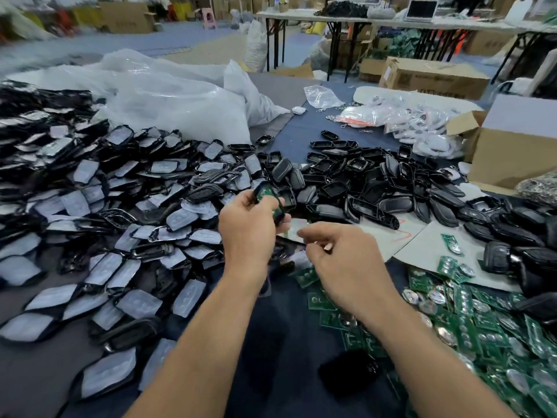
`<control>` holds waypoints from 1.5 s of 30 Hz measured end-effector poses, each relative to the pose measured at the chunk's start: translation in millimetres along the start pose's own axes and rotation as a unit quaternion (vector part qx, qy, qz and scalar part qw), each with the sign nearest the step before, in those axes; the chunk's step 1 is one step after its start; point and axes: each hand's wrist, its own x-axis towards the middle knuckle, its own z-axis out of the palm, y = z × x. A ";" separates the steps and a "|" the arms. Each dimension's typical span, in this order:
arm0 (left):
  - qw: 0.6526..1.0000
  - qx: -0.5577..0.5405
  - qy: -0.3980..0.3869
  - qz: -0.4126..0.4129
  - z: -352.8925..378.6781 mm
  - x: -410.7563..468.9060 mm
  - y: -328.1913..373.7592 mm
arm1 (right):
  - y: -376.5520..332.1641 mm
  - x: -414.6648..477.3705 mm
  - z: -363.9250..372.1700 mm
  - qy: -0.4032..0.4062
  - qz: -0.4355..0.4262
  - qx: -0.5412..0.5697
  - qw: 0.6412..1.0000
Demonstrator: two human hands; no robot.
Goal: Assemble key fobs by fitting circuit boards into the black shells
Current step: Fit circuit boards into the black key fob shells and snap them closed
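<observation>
Over the middle of the worktop (301, 128), the left hand (250, 224) has its fingers curled round a black shell (279, 215), with a green circuit board (265, 190) sitting at the shell's top end. Looks to me like the board is only partly in, so I'd call this the seating step for this fob. The right hand (340, 263) hangs just beside it, a bit nearer the front edge, fingers bent with the thumb close to the forefinger. It's too blurry to tell if it's pinching anything or just empty. The spare boards (470, 327) are heaped at the front right corner, the empty shells (361, 188) are piled toward the back right, and the shells with pale pads (105, 206) cover the whole left side. Next move probably needs the right hand's fingertips to press the board flat into the shell while the left keeps it steady, lined up square so it doesn't jam at an angle.
</observation>
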 end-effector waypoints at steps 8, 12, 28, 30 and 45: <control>0.957 -0.253 0.145 -0.008 -44.8 35.1 28.1 | -50.5 70.2 62.9 -0.130 -0.057 -0.124 0.982; 0.942 -0.309 0.132 -0.021 -52.1 36.4 33.2 | -63.5 86.5 86.0 -0.201 -0.100 -0.206 0.952; 0.970 -0.221 0.095 0.038 -48.1 31.5 31.5 | -65.6 78.4 84.7 -0.114 -0.205 -0.329 0.915; 0.973 -0.213 0.085 0.036 -46.7 32.8 28.9 | -59.1 74.0 71.4 -0.057 -0.146 -0.238 0.959; 0.968 0.049 -0.232 -0.080 15.9 -7.0 -12.1 | 17.7 -22.9 -22.6 0.036 0.126 0.335 0.933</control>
